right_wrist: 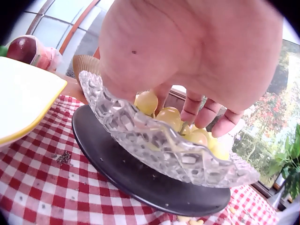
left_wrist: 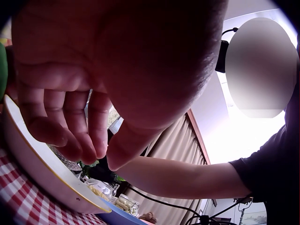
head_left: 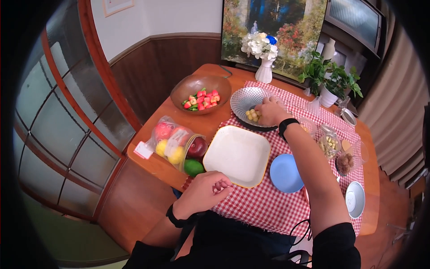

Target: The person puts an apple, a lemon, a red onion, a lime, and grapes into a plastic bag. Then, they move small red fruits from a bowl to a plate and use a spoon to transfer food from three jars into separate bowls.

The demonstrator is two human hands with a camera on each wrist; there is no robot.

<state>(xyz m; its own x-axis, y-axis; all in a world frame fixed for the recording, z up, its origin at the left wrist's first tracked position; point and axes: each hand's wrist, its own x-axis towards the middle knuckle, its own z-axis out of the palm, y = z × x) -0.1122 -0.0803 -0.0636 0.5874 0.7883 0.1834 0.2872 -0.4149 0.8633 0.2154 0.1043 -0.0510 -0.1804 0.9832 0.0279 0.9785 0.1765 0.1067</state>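
Note:
My right hand (head_left: 271, 112) reaches into a cut-glass bowl (head_left: 241, 96), its fingers curled down over pale yellow-green grapes (right_wrist: 168, 117). The thumb tip is hidden. Beneath the bowl lies a dark plate (right_wrist: 140, 173). Loosely curled and with nothing in it, my left hand (head_left: 204, 190) hangs by the near left corner of a white square dish (head_left: 237, 154) with a yellow rim. In the left wrist view the fingers (left_wrist: 75, 126) droop toward the thumb. A green fruit (head_left: 194, 168) lies just beyond this hand.
A clear bag of fruit (head_left: 172, 139) and a brown bowl of small red fruits (head_left: 179, 92) stand at left. Right of the dish are a blue plate (head_left: 286, 172), a jar (head_left: 329, 144) and a silvery bowl (head_left: 355, 200). A flower vase (head_left: 264, 71) stands at the back.

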